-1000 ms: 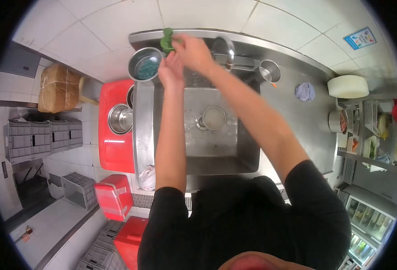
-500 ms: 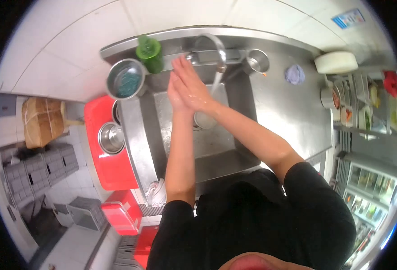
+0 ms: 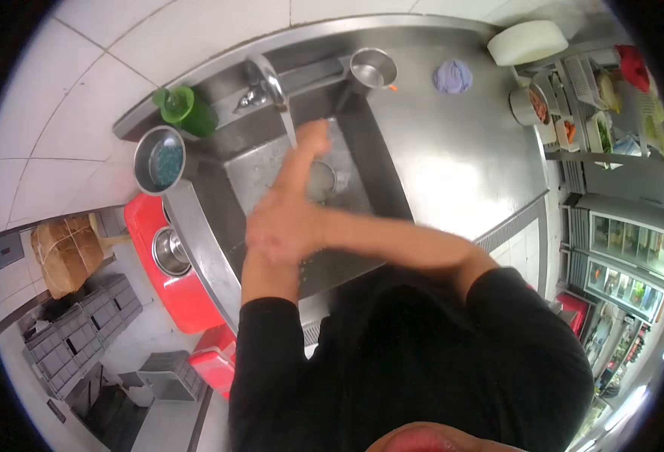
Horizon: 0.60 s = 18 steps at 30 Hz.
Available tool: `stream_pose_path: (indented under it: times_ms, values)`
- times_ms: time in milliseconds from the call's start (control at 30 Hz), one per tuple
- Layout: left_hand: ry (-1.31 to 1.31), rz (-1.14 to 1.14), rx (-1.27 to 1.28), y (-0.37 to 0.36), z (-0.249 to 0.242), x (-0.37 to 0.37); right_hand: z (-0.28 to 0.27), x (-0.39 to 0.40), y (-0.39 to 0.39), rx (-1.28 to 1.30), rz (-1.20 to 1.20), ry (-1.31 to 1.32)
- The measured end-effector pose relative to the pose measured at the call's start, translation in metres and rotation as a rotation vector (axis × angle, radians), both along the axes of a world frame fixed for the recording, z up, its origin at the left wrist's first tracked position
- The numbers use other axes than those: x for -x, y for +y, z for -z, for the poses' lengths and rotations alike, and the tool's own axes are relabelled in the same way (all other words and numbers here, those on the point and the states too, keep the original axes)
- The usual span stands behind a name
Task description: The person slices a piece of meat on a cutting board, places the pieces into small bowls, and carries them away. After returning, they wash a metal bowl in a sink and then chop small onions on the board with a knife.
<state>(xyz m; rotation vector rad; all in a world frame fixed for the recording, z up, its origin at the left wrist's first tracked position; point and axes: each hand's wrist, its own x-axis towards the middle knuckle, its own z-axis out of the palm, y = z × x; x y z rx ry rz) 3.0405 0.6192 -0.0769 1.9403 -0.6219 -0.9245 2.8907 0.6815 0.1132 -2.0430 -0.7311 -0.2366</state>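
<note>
My left hand [image 3: 313, 139] reaches over the steel sink [image 3: 253, 162], right beside the water stream [image 3: 290, 128] from the curved tap [image 3: 271, 83]. Its outline is compact and blurred, and its fingers do not show clearly. My right hand [image 3: 280, 230] is wrapped round my left forearm [image 3: 269, 279], just below the elbow. The right arm crosses in front of my body, over the near side of the sink. Under the hands, a pale round piece [image 3: 320, 181] lies on the sink floor.
Left of the tap stand a green container [image 3: 189, 111] and a steel pot [image 3: 145, 162] with blue-green contents. Right of it are a steel pot [image 3: 373, 69] and a crumpled purple cloth [image 3: 452, 77] on the counter. A red surface [image 3: 189, 305] with steel bowls adjoins the sink's left side.
My palms were pressed together near the tap. Now they are apart: my right hand has slid down onto my left forearm, and the left hand has moved beside the stream. The view has shifted.
</note>
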Motion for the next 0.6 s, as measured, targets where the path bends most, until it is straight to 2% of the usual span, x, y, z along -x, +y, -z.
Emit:
stream_pose_path:
  times_ms: [67,100,167,200,267,300,367,500,600]
  values:
    - [-0.512,0.272,-0.153,0.018,-0.014,-0.005,0.041,-0.038,-0.034,0.633,0.093,-0.028]
    - [-0.511,0.271,-0.161,0.027,-0.005,-0.006,0.03,-0.055,-0.052,1.073,0.079,0.066]
    - [0.478,-0.17,1.028,0.044,0.016,-0.007,0.042,-0.076,-0.082,0.158,0.653,0.368]
    - [0.471,-0.175,1.026,0.045,-0.004,0.002,0.06,-0.09,-0.091,0.154,0.646,0.366]
    - [0.402,-0.796,0.643,0.039,-0.072,0.033,0.096,-0.105,-0.101,-0.461,0.604,0.52]
    - [0.403,-0.804,0.644,0.043,-0.081,0.032,0.09,-0.1,-0.09,-0.457,0.598,0.525]
    - [0.608,-0.819,0.706,0.052,-0.089,0.029,0.063,-0.084,-0.056,-0.731,0.658,0.767]
    - [0.524,-0.806,0.8,0.06,-0.108,0.014,0.046,-0.075,-0.034,-0.86,0.662,0.926]
    - [0.504,-0.673,0.808,0.07,-0.107,0.014,0.054,-0.079,-0.041,-0.92,0.611,1.017]
